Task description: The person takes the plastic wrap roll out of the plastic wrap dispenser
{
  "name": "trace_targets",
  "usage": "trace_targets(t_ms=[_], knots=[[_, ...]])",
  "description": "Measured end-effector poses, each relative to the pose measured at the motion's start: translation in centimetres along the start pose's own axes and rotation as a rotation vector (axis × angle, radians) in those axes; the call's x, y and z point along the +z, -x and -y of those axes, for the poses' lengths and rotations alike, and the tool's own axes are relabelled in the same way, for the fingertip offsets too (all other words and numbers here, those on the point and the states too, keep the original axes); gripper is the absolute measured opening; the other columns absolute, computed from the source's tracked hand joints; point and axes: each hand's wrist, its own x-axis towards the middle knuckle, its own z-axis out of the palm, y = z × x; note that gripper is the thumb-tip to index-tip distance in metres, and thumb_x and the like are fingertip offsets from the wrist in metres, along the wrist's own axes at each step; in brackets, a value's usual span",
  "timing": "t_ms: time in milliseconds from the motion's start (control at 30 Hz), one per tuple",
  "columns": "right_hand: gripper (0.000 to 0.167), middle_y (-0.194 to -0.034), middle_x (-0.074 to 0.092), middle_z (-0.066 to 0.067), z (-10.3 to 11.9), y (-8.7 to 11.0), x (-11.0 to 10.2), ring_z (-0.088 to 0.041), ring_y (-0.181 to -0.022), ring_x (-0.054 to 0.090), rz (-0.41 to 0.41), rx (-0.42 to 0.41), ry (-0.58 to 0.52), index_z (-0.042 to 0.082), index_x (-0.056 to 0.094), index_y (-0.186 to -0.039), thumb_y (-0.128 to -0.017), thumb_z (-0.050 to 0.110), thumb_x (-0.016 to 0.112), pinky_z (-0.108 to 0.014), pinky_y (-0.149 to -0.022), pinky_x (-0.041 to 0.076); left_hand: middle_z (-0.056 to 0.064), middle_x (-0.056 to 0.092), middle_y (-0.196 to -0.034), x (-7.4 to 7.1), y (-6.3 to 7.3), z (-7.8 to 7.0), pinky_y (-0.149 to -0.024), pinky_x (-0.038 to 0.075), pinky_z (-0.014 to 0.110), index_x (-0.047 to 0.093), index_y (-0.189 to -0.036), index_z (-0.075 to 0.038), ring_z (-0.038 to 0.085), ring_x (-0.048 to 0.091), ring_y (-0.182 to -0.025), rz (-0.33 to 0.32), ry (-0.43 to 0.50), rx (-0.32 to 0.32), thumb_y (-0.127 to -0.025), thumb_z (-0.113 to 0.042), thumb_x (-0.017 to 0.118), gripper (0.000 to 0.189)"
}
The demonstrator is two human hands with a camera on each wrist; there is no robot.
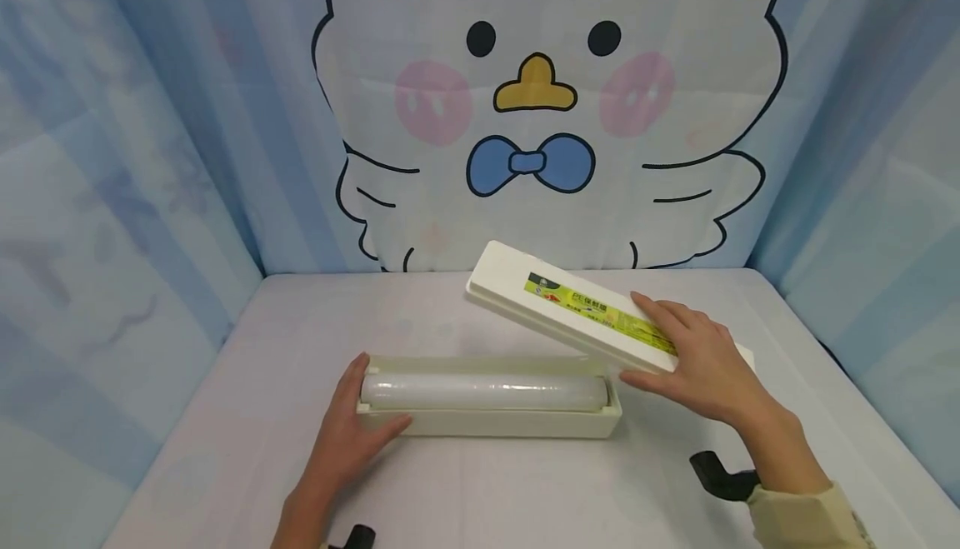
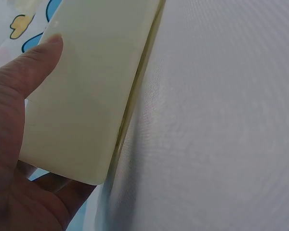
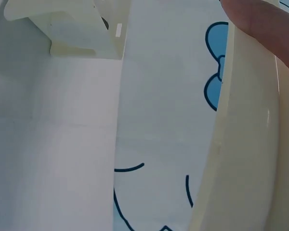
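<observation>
A long cream dispenser box [image 1: 510,425] sits on the table with a roll of cling film [image 1: 487,391] lying in it. My left hand [image 1: 347,432] grips the box's left end, thumb on the front wall and fingers round the end and back; the left wrist view shows the thumb [image 2: 45,57] flat on the front wall. To the right, my right hand [image 1: 705,361] holds the white lid [image 1: 555,299], which bears a yellow-green label [image 1: 600,312]. The lid is tilted, its left end raised above and behind the box. In the right wrist view the thumb [image 3: 260,19] lies against the lid's edge.
A white cloth covers the table [image 1: 495,499]. Behind it hangs a curtain [image 1: 547,224] printed with a cartoon bird, and blue-white curtains [image 1: 97,241] close both sides. Black straps [image 1: 723,478] are on the wrists.
</observation>
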Motion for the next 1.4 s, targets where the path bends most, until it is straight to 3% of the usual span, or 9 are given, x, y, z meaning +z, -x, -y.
trace_targets(t_ms=[500,767,1000,1400], knots=[[0.106,-0.147,0.044,-0.025,-3.0,1.1,-0.9,-0.048,-0.121,0.045,-0.084,0.026,0.012,0.018,0.03,-0.161,-0.077,0.055,0.083,-0.069,-0.086,0.037,0.022,0.019,-0.163,-0.1,-0.1,-0.2,-0.117,0.022,0.059,0.019,-0.159,0.0,0.041,0.025,-0.146,-0.006,-0.027,-0.009,-0.08,-0.033,0.087,0.109],[0.107,-0.144,0.045,-0.028,-4.5,1.8,-1.0,-0.049,-0.117,0.047,-0.113,0.042,0.036,0.016,0.031,-0.16,-0.076,0.053,0.085,-0.069,-0.083,0.038,0.023,0.022,-0.162,0.1,-0.1,-0.1,-0.116,0.024,0.06,0.022,-0.157,0.001,0.042,0.026,-0.146,-0.021,-0.029,0.027,-0.079,-0.031,0.088,0.107],[0.107,-0.142,0.043,-0.032,-5.6,2.5,-0.4,-0.052,-0.116,0.045,-0.109,0.11,0.043,0.013,0.029,-0.16,-0.077,0.052,0.084,-0.075,-0.085,0.033,0.023,0.022,-0.162,0.0,0.0,-0.1,-0.116,0.023,0.06,0.023,-0.157,0.001,0.042,0.027,-0.145,-0.025,-0.022,0.036,-0.08,-0.029,0.088,0.106],[0.105,-0.14,0.041,-0.036,-7.8,3.3,0.4,-0.054,-0.112,0.044,-0.052,0.209,0.045,0.008,0.027,-0.159,-0.081,0.056,0.078,-0.073,-0.082,0.034,0.022,0.022,-0.162,0.1,0.1,-0.1,-0.116,0.024,0.059,0.022,-0.157,-0.001,0.041,0.03,-0.144,-0.019,-0.029,0.021,-0.079,-0.029,0.088,0.106]])
